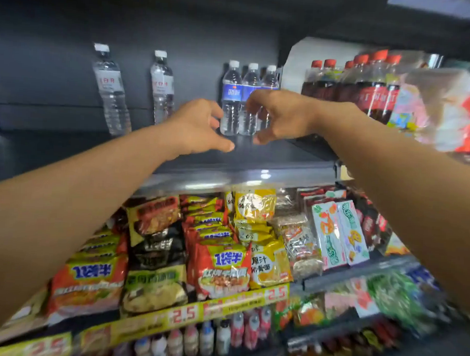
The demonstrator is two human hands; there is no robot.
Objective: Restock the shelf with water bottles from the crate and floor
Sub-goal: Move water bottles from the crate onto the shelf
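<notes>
Blue-label water bottles (231,97), upright between left grip (197,126) and right grip (278,116). Both grips spread, loosely curved, holding nothing. Likely heavyish, smooth, squeezable; best held mid-body.

Both bare arms stretched forward, left hand (197,125) and right hand (281,115) loosely curled, holding nothing

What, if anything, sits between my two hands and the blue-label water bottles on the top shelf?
Nothing visible does. The left hand and right hand flank the blue-label bottles, fingers curled toward them, with only bare shelf in front. Whether the fingers already touch the bottles is unclear. The two white-label bottles stand well off to the left.
</notes>
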